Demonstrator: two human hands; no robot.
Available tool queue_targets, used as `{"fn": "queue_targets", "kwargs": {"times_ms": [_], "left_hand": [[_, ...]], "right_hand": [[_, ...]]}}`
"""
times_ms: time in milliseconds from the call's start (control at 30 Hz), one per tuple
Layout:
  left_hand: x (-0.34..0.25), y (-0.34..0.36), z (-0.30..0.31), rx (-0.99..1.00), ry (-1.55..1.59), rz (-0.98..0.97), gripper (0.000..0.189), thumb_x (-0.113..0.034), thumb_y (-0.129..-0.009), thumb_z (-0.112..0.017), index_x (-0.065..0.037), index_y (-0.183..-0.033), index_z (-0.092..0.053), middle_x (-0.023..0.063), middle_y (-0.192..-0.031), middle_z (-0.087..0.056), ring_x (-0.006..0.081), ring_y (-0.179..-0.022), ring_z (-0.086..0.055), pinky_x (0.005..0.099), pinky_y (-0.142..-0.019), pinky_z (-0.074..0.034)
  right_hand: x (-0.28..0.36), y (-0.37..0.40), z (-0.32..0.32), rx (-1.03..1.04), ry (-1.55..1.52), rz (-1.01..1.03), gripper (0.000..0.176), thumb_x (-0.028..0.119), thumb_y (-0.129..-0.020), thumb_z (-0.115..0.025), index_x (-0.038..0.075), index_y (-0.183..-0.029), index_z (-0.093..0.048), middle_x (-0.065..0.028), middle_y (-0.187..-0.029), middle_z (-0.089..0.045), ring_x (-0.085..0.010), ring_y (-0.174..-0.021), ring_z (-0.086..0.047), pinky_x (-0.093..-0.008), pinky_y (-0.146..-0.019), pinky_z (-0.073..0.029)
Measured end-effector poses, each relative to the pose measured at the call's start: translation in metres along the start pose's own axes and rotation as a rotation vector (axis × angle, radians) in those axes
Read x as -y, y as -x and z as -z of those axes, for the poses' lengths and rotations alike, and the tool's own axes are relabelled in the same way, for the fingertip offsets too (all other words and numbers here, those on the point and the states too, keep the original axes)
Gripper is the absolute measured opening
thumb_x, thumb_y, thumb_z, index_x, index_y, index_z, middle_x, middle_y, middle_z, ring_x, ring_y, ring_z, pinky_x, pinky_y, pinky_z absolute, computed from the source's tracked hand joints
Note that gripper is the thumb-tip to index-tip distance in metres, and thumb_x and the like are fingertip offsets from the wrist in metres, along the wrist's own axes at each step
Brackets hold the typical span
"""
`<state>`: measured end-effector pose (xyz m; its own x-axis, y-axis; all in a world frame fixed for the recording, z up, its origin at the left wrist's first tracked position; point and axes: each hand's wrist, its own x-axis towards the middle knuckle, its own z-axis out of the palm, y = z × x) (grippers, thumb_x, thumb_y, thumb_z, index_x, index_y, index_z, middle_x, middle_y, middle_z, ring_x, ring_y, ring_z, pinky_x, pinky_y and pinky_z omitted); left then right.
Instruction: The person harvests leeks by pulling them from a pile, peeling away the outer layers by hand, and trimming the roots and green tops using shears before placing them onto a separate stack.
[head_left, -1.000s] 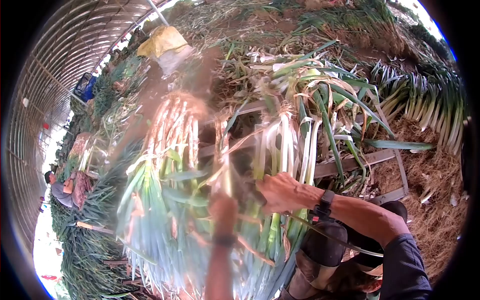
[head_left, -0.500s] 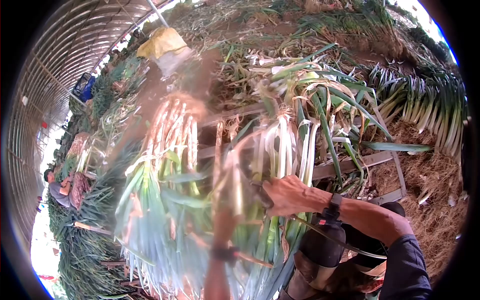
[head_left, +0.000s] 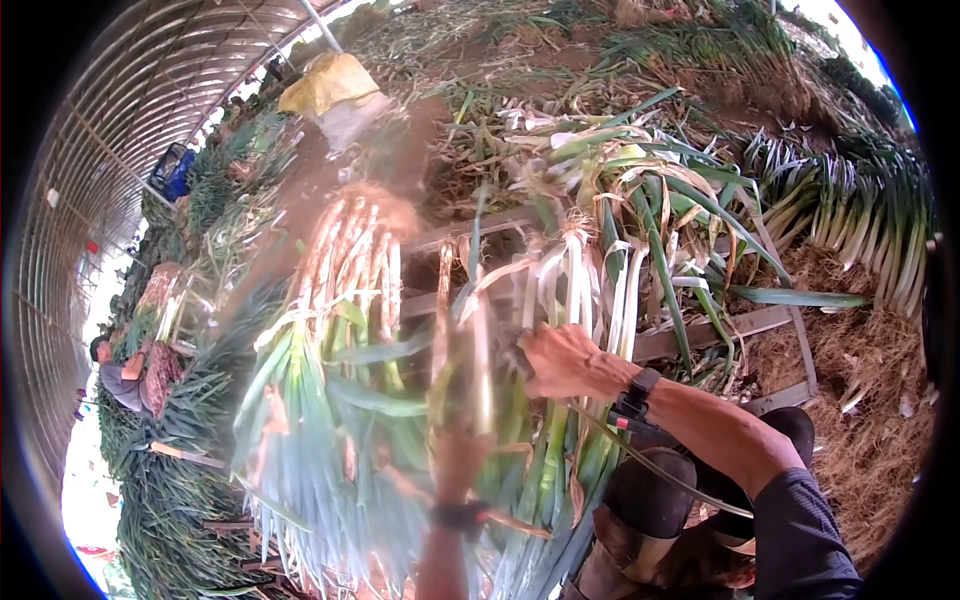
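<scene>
My left hand [head_left: 462, 462], blurred, is closed around the lower part of a leek [head_left: 482, 365] that stands root end up. Loose outer skin flares off the leek's upper part. Close to its right, my right hand [head_left: 570, 362] grips a dark hose nozzle [head_left: 515, 360], mostly hidden by the fingers. From it a thin hose [head_left: 650, 468] runs down across my knees. To the left lies a bundle of leeks [head_left: 345, 270] with brown, soiled stems and roots upward. Behind my right hand are paler peeled leeks [head_left: 575, 285].
Peelings and bent leaves [head_left: 640, 180] heap up beyond the metal frame [head_left: 735, 330]. At right is a row of cleaned leeks [head_left: 850, 215] above piled roots [head_left: 860, 370]. A yellow-topped sack [head_left: 330, 85], a blue crate [head_left: 172, 172] and another person [head_left: 122, 375] are at left.
My right hand has risen slightly with the nozzle. My left hand and the leek have shifted a little to the right in view.
</scene>
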<state>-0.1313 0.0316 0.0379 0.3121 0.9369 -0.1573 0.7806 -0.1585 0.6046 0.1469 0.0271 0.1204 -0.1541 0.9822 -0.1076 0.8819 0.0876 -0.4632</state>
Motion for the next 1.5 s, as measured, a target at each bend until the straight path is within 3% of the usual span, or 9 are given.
{"fn": "queue_targets", "kwargs": {"times_ms": [200, 333, 367, 467, 600, 800, 1000, 1267, 1500], "left_hand": [[-0.018, 0.010, -0.010, -0.095, -0.107, 0.030, 0.068, -0.028, -0.071, -0.077, 0.004, -0.129, -0.059, 0.0274, -0.110, -0.070, 0.0411, -0.104, -0.068, 0.0474, -0.093, -0.052], [-0.011, 0.009, -0.012, -0.143, -0.043, -0.039, 0.071, -0.026, -0.071, -0.074, 0.004, -0.132, -0.055, 0.0262, -0.111, -0.070, 0.0397, -0.104, -0.069, 0.0458, -0.093, -0.052], [-0.013, 0.007, -0.010, -0.156, -0.011, -0.036, 0.072, -0.025, -0.071, -0.075, 0.004, -0.133, -0.054, 0.0256, -0.112, -0.070, 0.0390, -0.105, -0.069, 0.0447, -0.094, -0.053], [-0.023, -0.001, -0.005, -0.148, 0.070, 0.009, 0.074, -0.023, -0.070, -0.075, 0.004, -0.135, -0.052, 0.0240, -0.116, -0.070, 0.0368, -0.109, -0.068, 0.0423, -0.095, -0.053], [-0.035, -0.004, 0.002, -0.106, 0.106, 0.049, 0.074, -0.022, -0.069, -0.077, 0.004, -0.134, -0.053, 0.0226, -0.122, -0.068, 0.0338, -0.113, -0.066, 0.0403, -0.097, -0.052], [-0.024, -0.003, -0.003, -0.119, 0.063, 0.015, 0.071, -0.025, -0.069, -0.080, 0.002, -0.130, -0.055, 0.0218, -0.117, -0.069, 0.0336, -0.109, -0.068, 0.0409, -0.095, -0.053], [-0.007, -0.010, -0.014, -0.148, -0.052, -0.060, 0.065, -0.025, -0.071, -0.078, 0.002, -0.126, -0.059, 0.0201, -0.105, -0.072, 0.0304, -0.096, -0.071, 0.0384, -0.083, -0.056], [0.002, -0.020, -0.016, -0.119, 0.047, -0.131, 0.059, -0.025, -0.072, -0.076, 0.006, -0.120, -0.063, 0.0215, -0.098, -0.073, 0.0310, -0.089, -0.071, 0.0410, -0.078, -0.055], [-0.025, -0.030, 0.000, -0.032, 0.078, -0.103, 0.048, -0.025, -0.071, -0.076, 0.007, -0.106, -0.067, 0.0236, -0.090, -0.072, 0.0323, -0.085, -0.071, 0.0424, -0.076, -0.055]], "right_hand": [[-0.004, -0.005, 0.005, -0.087, 0.004, 0.017, 0.066, 0.023, -0.075, -0.068, 0.009, -0.137, -0.051, -0.0029, -0.061, -0.049, -0.0169, -0.047, -0.049, -0.0339, -0.040, -0.044], [0.030, 0.051, 0.060, -0.001, -0.192, 0.066, 0.033, 0.015, -0.078, -0.064, 0.003, -0.109, -0.064, -0.0040, -0.067, -0.058, -0.0103, -0.048, -0.046, -0.0268, -0.038, -0.037], [0.025, 0.060, 0.058, 0.031, -0.161, 0.121, 0.038, 0.027, -0.088, -0.063, 0.006, -0.120, -0.063, -0.0049, -0.070, -0.062, -0.0103, -0.050, -0.052, -0.0271, -0.037, -0.039], [0.036, 0.089, 0.069, 0.270, -0.209, 0.018, 0.067, 0.030, -0.076, -0.070, 0.013, -0.138, -0.052, -0.0042, -0.067, -0.056, -0.0210, -0.052, -0.055, -0.0342, -0.046, -0.049], [0.046, 0.117, 0.065, 0.424, -0.296, 0.017, 0.065, 0.034, -0.076, -0.069, 0.011, -0.135, -0.052, -0.0064, -0.074, -0.058, -0.0224, -0.058, -0.059, -0.0356, -0.050, -0.050], [0.040, 0.115, 0.047, 0.261, -0.096, 0.077, 0.049, 0.037, -0.075, -0.070, -0.003, -0.101, -0.057, -0.0139, -0.071, -0.057, -0.0269, -0.051, -0.057, -0.0433, -0.047, -0.048], [0.031, 0.085, 0.047, 0.048, -0.068, 0.127, 0.049, 0.040, -0.074, -0.071, -0.006, -0.087, -0.057, -0.0151, -0.068, -0.056, -0.0257, -0.048, -0.054, -0.0438, -0.043, -0.045], [0.005, 0.039, 0.023, -0.018, -0.056, 0.082, 0.046, 0.031, -0.072, -0.071, -0.006, -0.096, -0.059, -0.0096, -0.069, -0.054, -0.0215, -0.048, -0.051, -0.0376, -0.039, -0.043], [-0.008, 0.002, 0.011, -0.141, 0.004, 0.068, 0.048, 0.025, -0.072, -0.071, 0.007, -0.115, -0.059, -0.0073, -0.072, -0.054, -0.0197, -0.049, -0.052, -0.0364, -0.040, -0.046]]}}
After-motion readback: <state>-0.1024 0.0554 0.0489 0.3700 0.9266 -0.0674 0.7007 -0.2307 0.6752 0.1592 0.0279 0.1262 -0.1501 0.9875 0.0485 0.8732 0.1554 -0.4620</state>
